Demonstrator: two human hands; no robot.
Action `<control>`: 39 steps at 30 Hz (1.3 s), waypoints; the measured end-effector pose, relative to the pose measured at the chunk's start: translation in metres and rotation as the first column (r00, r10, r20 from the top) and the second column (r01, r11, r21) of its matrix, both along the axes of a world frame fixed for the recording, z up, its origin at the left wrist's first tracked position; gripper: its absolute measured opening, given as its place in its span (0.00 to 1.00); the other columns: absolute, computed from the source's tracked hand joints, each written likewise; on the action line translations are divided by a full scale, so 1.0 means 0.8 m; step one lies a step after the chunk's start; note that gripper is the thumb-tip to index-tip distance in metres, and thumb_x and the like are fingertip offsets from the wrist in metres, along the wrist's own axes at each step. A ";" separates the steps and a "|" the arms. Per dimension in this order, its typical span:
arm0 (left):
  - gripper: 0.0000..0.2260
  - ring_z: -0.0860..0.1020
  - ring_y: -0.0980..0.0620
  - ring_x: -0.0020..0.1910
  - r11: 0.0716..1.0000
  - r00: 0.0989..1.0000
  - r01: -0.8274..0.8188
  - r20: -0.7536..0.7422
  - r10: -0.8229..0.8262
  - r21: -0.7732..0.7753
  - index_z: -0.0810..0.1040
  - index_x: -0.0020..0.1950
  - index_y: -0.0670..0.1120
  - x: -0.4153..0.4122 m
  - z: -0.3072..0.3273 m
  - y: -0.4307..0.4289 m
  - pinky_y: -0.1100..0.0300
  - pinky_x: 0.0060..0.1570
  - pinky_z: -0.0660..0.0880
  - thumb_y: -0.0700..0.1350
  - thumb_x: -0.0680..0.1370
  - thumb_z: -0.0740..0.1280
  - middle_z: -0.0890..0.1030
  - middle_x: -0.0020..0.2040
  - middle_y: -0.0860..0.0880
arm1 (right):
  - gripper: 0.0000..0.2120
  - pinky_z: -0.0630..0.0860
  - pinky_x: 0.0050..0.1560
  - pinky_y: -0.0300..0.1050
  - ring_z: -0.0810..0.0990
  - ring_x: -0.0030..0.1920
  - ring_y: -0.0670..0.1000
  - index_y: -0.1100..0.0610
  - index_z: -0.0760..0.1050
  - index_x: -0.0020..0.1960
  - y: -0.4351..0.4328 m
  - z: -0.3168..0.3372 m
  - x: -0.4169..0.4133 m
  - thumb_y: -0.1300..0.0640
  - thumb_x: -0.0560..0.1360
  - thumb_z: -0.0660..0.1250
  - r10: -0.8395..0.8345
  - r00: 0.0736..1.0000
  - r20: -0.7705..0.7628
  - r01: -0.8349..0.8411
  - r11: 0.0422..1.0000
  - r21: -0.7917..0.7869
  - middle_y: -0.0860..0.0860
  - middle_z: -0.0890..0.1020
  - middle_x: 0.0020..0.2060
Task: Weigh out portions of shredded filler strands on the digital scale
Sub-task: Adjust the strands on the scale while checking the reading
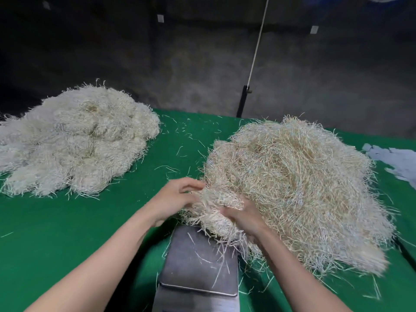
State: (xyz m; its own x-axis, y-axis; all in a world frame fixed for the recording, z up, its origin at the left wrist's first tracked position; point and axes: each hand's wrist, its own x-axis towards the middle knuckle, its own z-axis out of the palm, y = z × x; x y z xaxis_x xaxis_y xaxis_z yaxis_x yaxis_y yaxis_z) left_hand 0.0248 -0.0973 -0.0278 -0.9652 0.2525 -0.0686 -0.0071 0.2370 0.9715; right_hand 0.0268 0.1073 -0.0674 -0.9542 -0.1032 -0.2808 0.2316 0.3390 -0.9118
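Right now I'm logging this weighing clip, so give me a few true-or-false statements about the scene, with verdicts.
The left hand and right hand hold a clump at the near edge of the right pile. True.
The scale carries a full portion. False: only stray strands lie on its platform.
The table cloth is green. True.
The left pile rests on the scale. False: it lies on the cloth, apart from it.

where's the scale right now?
Head view, bottom centre: the scale sits on the green cloth, just below the left hand and right hand, the loose strand pile overlapping its right edge.
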 end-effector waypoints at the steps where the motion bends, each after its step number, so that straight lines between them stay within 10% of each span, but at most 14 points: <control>1: 0.12 0.79 0.59 0.53 0.993 0.992 -0.119 -0.033 0.119 -0.010 0.78 0.54 0.55 -0.002 -0.004 -0.006 0.54 0.59 0.75 0.40 0.75 0.69 0.80 0.59 0.53 | 0.42 0.73 0.30 0.33 0.73 0.25 0.38 0.52 0.53 0.76 0.002 -0.003 0.003 0.53 0.70 0.73 -0.027 1.000 0.002 0.027 1.000 -0.003 0.53 0.81 0.45; 4: 0.29 0.65 0.49 0.70 0.987 0.986 -0.163 0.042 0.162 0.011 0.68 0.69 0.59 0.001 -0.028 -0.012 0.43 0.69 0.62 0.56 0.69 0.72 0.68 0.69 0.57 | 0.48 0.68 0.64 0.49 0.76 0.61 0.51 0.51 0.49 0.77 -0.001 -0.008 0.012 0.48 0.67 0.75 -0.045 0.999 -0.014 0.044 0.998 -0.038 0.59 0.67 0.71; 9: 0.47 0.57 0.48 0.75 0.933 0.927 -0.149 0.374 0.016 0.329 0.55 0.77 0.51 0.021 -0.082 0.029 0.43 0.71 0.52 0.62 0.65 0.73 0.59 0.76 0.50 | 0.49 0.71 0.50 0.37 0.72 0.47 0.39 0.42 0.48 0.76 -0.023 -0.028 0.027 0.44 0.65 0.75 0.145 0.988 -0.057 -0.141 0.988 0.064 0.50 0.56 0.75; 14: 0.38 0.62 0.45 0.73 0.893 0.873 -0.377 0.417 0.253 0.247 0.56 0.76 0.43 0.038 -0.136 0.040 0.49 0.70 0.56 0.48 0.72 0.73 0.62 0.75 0.44 | 0.42 0.57 0.67 0.41 0.58 0.70 0.42 0.41 0.53 0.73 -0.004 -0.059 0.047 0.39 0.67 0.72 0.227 0.959 -0.167 -0.183 0.953 0.243 0.43 0.58 0.74; 20: 0.31 0.62 0.56 0.70 0.903 0.944 -0.328 -0.071 0.321 -0.279 0.63 0.73 0.57 0.054 -0.140 0.023 0.50 0.69 0.60 0.52 0.72 0.72 0.68 0.67 0.61 | 0.29 0.55 0.69 0.38 0.60 0.71 0.43 0.43 0.57 0.73 -0.006 -0.090 0.069 0.48 0.76 0.66 0.233 0.951 -0.205 -0.139 0.910 0.391 0.44 0.64 0.72; 24: 0.29 0.52 0.66 0.70 0.891 0.862 -0.423 -0.378 0.338 -0.167 0.60 0.70 0.64 0.060 -0.122 0.002 0.54 0.70 0.48 0.44 0.75 0.68 0.57 0.71 0.66 | 0.30 0.58 0.73 0.50 0.59 0.73 0.48 0.41 0.54 0.74 -0.008 -0.095 0.070 0.42 0.76 0.62 0.300 0.928 -0.221 -0.178 0.879 0.442 0.47 0.63 0.73; 29: 0.22 0.57 0.64 0.71 0.911 0.953 -0.132 -0.302 0.008 -0.390 0.65 0.73 0.55 0.067 -0.131 0.013 0.59 0.73 0.52 0.46 0.79 0.63 0.61 0.73 0.61 | 0.40 0.60 0.69 0.46 0.60 0.69 0.42 0.42 0.53 0.74 -0.007 -0.085 0.069 0.33 0.68 0.64 0.184 0.955 -0.230 -0.114 0.950 0.289 0.39 0.61 0.69; 34: 0.20 0.64 0.58 0.70 0.866 0.981 -0.088 -0.192 -0.010 -0.492 0.67 0.72 0.53 0.071 -0.145 0.014 0.56 0.72 0.58 0.49 0.80 0.62 0.68 0.71 0.56 | 0.22 0.62 0.64 0.38 0.68 0.66 0.43 0.47 0.66 0.68 0.002 -0.083 0.071 0.47 0.76 0.66 0.168 0.953 -0.251 -0.086 0.947 0.308 0.38 0.69 0.62; 39: 0.20 0.60 0.59 0.72 0.798 0.953 -0.200 -0.302 0.024 -0.568 0.68 0.69 0.60 0.078 -0.134 0.013 0.50 0.72 0.41 0.55 0.77 0.64 0.67 0.70 0.61 | 0.24 0.60 0.70 0.45 0.65 0.68 0.45 0.48 0.66 0.70 0.002 -0.083 0.077 0.47 0.76 0.66 0.205 0.937 -0.282 -0.082 0.916 0.393 0.45 0.69 0.68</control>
State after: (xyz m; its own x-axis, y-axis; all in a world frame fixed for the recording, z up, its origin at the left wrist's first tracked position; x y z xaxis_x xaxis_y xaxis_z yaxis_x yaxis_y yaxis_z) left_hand 0.0876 -0.0868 -0.1351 -0.9859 0.1368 0.0958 0.1668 0.7737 0.6112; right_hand 0.0886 0.1087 -0.1339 -0.9810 -0.1931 -0.0173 -0.1195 0.6724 -0.7305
